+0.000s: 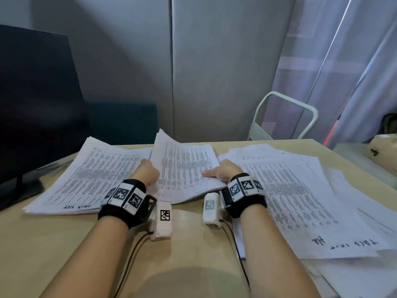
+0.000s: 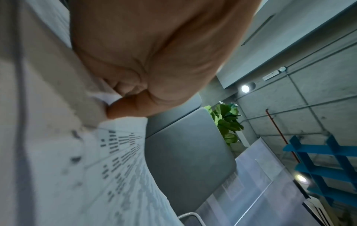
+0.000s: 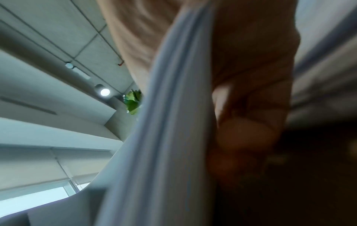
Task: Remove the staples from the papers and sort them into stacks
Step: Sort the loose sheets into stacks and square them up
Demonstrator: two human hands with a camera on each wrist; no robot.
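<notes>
- The middle sheaf of printed papers (image 1: 184, 168) lies on the wooden table (image 1: 64, 244) between the left paper stack (image 1: 86, 175) and the right paper stack (image 1: 290, 201), its left side lifted.
- The left hand (image 1: 146, 172) pinches the sheaf's left edge with curled fingers.
- The right hand (image 1: 223, 171) grips the sheaf's right edge, thumb flat on top, fingers curled beneath.
- A dark monitor (image 1: 36, 108) stands at the far left.
</notes>
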